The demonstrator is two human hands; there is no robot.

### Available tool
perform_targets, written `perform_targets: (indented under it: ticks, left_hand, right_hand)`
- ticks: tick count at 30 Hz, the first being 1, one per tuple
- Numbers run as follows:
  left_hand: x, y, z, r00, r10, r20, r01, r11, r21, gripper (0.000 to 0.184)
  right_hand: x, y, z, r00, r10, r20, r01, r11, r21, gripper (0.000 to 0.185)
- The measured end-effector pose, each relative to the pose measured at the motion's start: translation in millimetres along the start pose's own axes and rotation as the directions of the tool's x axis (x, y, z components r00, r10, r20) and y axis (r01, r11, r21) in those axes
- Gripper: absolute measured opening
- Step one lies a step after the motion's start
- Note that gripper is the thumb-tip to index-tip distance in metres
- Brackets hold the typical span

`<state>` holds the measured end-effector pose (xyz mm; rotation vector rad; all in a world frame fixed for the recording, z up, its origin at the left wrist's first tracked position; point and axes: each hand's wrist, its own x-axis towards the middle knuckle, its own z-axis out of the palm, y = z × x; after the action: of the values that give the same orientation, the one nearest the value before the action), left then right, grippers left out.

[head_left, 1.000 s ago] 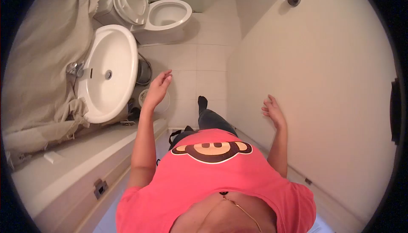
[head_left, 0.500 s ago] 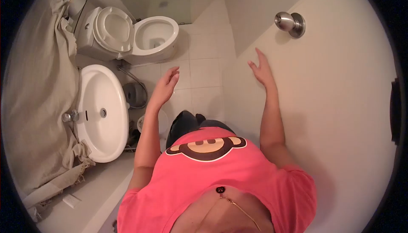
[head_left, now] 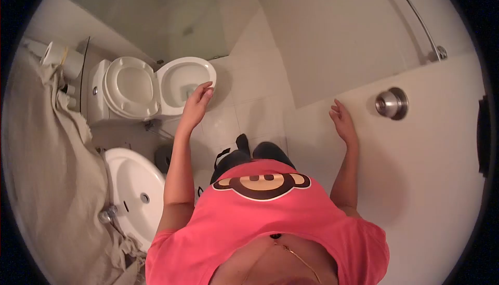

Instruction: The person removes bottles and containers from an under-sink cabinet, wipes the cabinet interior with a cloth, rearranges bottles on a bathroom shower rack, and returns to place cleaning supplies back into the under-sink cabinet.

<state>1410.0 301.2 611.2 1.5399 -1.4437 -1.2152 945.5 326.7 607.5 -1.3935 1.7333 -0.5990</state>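
My left hand (head_left: 197,104) is held out in front of me, its fingers loosely extended and holding nothing. From this view it overlaps the near edge of the white toilet bowl (head_left: 179,80). On the other side, my right hand (head_left: 342,121) hangs beside the pale door (head_left: 431,160), fingers slightly bent and apart, with nothing in them. A round metal door knob (head_left: 390,103) is to the right of that hand. Whether the hand touches the door I cannot tell.
A white sink (head_left: 136,181) with a metal faucet (head_left: 108,214) is at the lower left, beside a draped beige cloth (head_left: 57,170). The raised-lid toilet stands ahead-left, near a glass panel (head_left: 171,15). A metal bar (head_left: 416,12) runs along the upper right wall.
The toilet, sink and door knob sit lower in view, and more of the glass panel and the wall bar shows. My right hand has come down from its raised position; both hands stay empty.
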Motion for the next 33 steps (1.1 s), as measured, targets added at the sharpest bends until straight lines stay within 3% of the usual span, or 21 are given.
perform_targets:
  ticks: [5,8,10,14,16,18,20,24,27,29,31,33]
  left_hand:
    - [95,6,20,0.986,0.079,0.149,-0.093,0.991,0.093,0.039]
    - [138,21,49,0.944,0.048,0.328,-0.086,0.991,0.103,0.039]
    - [169,32,60,0.893,-0.006,0.451,-0.021,0.998,0.056,0.040]
    - [243,19,62,0.887,-0.004,0.463,-0.063,0.990,0.129,0.041]
    - [286,0,40,0.914,-0.002,0.406,-0.086,0.976,0.198,0.041]
    - [326,6,13,0.957,-0.061,0.285,-0.003,0.976,0.219,0.041]
    - [370,-10,-13,0.984,0.024,0.174,-0.067,0.967,0.245,0.038]
    - [415,6,-38,0.997,-0.073,0.017,0.067,0.971,0.229,0.039]
    - [431,-41,-28,0.998,-0.051,-0.020,0.054,0.986,0.157,0.038]
    - [433,-42,-13,0.978,-0.177,0.106,0.152,0.966,0.210,0.036]
    - [435,-64,17,0.980,-0.088,0.179,0.074,0.993,0.087,0.034]
    - [443,-30,34,0.947,-0.150,0.284,0.132,0.988,0.083,0.034]
  right_hand:
    - [10,-7,-2,0.996,0.086,0.033,-0.085,0.996,-0.030,0.051]
    - [24,-10,1,0.979,0.200,0.046,-0.205,0.971,0.122,0.050]
    - [37,-14,2,0.949,0.305,0.081,-0.309,0.950,0.044,0.051]
    - [74,-46,-2,0.879,0.456,0.139,-0.442,0.889,-0.118,0.054]
    - [102,-40,3,0.907,0.408,0.106,-0.404,0.913,-0.062,0.055]
    - [129,-48,4,0.920,0.386,0.075,-0.386,0.922,-0.010,0.055]
    - [163,-74,2,0.929,0.370,0.024,-0.370,0.928,0.042,0.055]
    - [227,-81,-1,0.962,0.271,0.017,-0.265,0.951,-0.156,0.047]
    - [277,-107,-21,0.971,0.234,0.037,-0.223,0.954,-0.202,0.048]
    - [315,-152,-38,0.963,0.262,0.067,-0.243,0.946,-0.215,0.050]
    - [360,-162,-39,0.992,0.117,0.044,-0.096,0.936,-0.337,0.049]
    - [405,-177,-38,0.997,-0.002,0.073,0.029,0.925,-0.378,0.048]
